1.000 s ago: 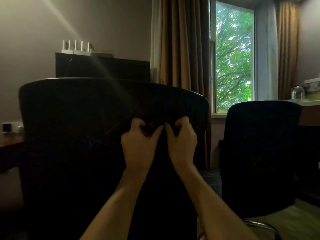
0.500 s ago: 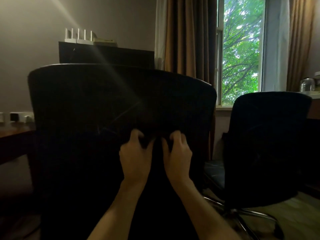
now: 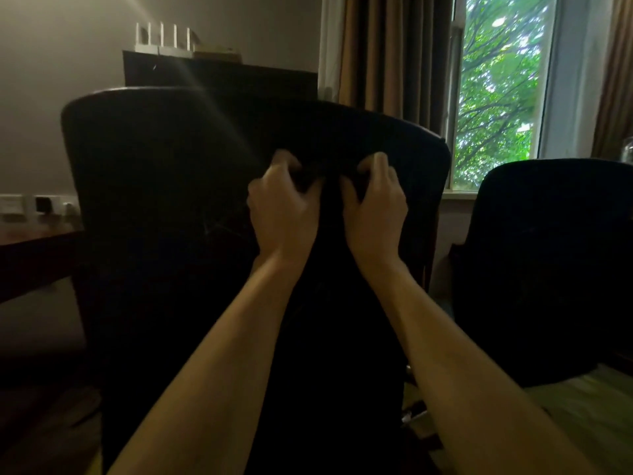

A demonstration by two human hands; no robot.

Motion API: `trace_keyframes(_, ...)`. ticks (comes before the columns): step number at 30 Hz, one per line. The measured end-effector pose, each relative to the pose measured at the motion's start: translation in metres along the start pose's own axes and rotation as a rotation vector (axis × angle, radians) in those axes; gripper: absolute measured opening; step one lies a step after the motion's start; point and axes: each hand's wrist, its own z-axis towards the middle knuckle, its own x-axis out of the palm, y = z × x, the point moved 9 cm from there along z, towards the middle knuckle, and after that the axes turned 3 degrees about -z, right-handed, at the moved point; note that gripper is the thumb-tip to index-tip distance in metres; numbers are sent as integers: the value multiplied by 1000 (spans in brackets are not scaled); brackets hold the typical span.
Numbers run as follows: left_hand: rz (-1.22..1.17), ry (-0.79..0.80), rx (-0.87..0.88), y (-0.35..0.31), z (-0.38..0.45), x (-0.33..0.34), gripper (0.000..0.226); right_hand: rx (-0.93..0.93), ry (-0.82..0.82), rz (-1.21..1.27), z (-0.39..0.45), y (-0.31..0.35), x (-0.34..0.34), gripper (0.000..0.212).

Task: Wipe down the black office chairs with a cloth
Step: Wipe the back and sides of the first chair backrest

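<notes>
Hands dominate the middle of the frame: the left hand (image 3: 282,207) and the right hand (image 3: 375,207) sit side by side, close but apart, against the back of a large black mesh office chair (image 3: 164,207) that fills the left and centre of the picture. Both sets of fingers are curled tight, bunching something dark between them just below the chair's curved top edge. That dark bunch is most likely the black cloth (image 3: 325,180), but it blends into the chair's fabric in the dim light, and where cloth ends and backrest begins cannot be told. Bare forearms run up from the bottom edge to the hands.

At the right of the frame stands a second black office chair (image 3: 548,262) with a rounded backrest, well apart from the first, its right side cut off by the frame edge. Behind it, at upper right, a bright window (image 3: 496,90) shows green leaves, flanked by long brown curtains (image 3: 387,53). At upper left, a white router with upright antennas (image 3: 162,39) sits on top of a dark cabinet (image 3: 219,75) behind the first chair. A dark wooden desk (image 3: 30,255) shows at the left edge, with white wall sockets (image 3: 34,204) just above it.
</notes>
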Motion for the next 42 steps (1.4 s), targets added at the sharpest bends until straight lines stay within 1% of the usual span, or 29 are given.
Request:
trace_keyframes(3, 8, 67, -76, 36, -28, 7, 23, 48, 69, -46, -39, -24, 12, 18)
trace_keyframes(7, 96, 168, -212, 91, -97, 8, 23, 237, 180, 9, -121, -66, 24, 19)
trace_keyframes(11, 132, 241, -426, 142, -184, -1, 23, 432, 373, -17, -214, -102, 38, 18)
trace_keyframes(14, 144, 272, -467, 157, -224, -4, 21, 510, 461, -53, -257, -115, 39, 19)
trace_keyframes(16, 109, 260, -496, 154, -220, -4, 20, 510, 449, -35, -253, -114, 37, 17)
trace_keyframes(19, 41, 231, -511, 130, -182, 1, 23, 495, 335, 27, -205, -101, 32, 14)
trace_keyframes(20, 18, 212, -500, 119, -164, 3, 23, 469, 287, 45, -183, -93, 29, 13)
trace_keyframes(23, -12, 116, -371, 89, -108, 3, 22, 376, 176, 87, -126, -69, 17, 17)
trace_keyframes(25, -44, 100, -324, 80, -86, 5, 26, 321, 172, 34, -105, -61, 15, 18)
trace_keyframes(27, -25, 128, -311, 80, -84, 9, 27, 285, 208, -58, -103, -62, 19, 21)
trace_keyframes(30, 56, 175, -340, 92, -107, 10, 26, 286, 231, -71, -130, -71, 24, 22)
trace_keyframes(33, 131, 190, -387, 116, -150, 3, 26, 348, 279, -34, -175, -87, 29, 20)
trace_keyframes(35, 161, 202, -438, 137, -185, -5, 25, 407, 343, -14, -214, -99, 34, 19)
trace_keyframes(38, 194, 237, -504, 168, -243, -16, 21, 530, 500, -45, -284, -117, 43, 17)
trace_keyframes(40, 197, 278, -567, 183, -273, -20, 22, 621, 588, -38, -319, -126, 47, 17)
trace_keyframes(42, 200, 303, -600, 188, -283, -21, 22, 648, 597, -36, -325, -130, 48, 16)
